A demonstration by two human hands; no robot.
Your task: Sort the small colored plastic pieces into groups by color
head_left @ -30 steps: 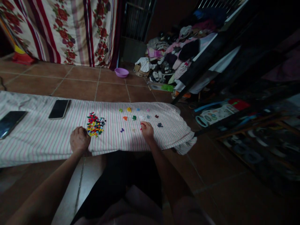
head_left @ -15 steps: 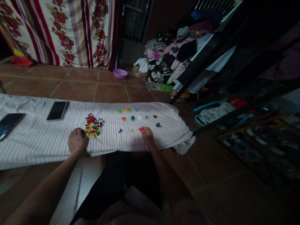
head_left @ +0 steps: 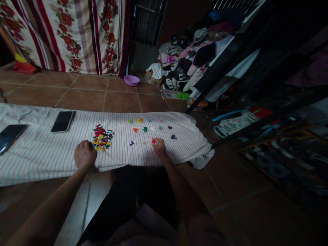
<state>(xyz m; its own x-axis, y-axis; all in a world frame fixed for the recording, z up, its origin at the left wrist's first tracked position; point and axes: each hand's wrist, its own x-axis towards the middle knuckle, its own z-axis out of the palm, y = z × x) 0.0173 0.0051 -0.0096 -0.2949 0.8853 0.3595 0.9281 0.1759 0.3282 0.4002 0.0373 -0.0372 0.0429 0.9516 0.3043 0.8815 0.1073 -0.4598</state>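
My left hand (head_left: 85, 153) rests on the striped cloth with its fingers curled in, at the lower left edge of a mixed pile of small coloured plastic bricks (head_left: 101, 139). Its fingertips are hidden, so anything in them is out of sight. Further right, my right hand (head_left: 160, 148) is closed at a little group of red bricks (head_left: 153, 141), its fingertips on them. Around it lie small single-colour groups: beige (head_left: 144, 143), purple (head_left: 131, 143), white (head_left: 153, 129), dark green (head_left: 145, 129), orange (head_left: 135, 130) and dark grey bricks (head_left: 173, 137).
The striped cloth (head_left: 120, 155) covers a low long table. Two phones, one (head_left: 63, 121) near the pile and another (head_left: 11, 135) at the left edge, lie on it. Beyond are a purple basin (head_left: 131, 80), heaped clothes (head_left: 187, 61) and a dark rack on the right.
My right hand has shifted very slightly left over the red bricks. My left hand and the mixed pile look the same.
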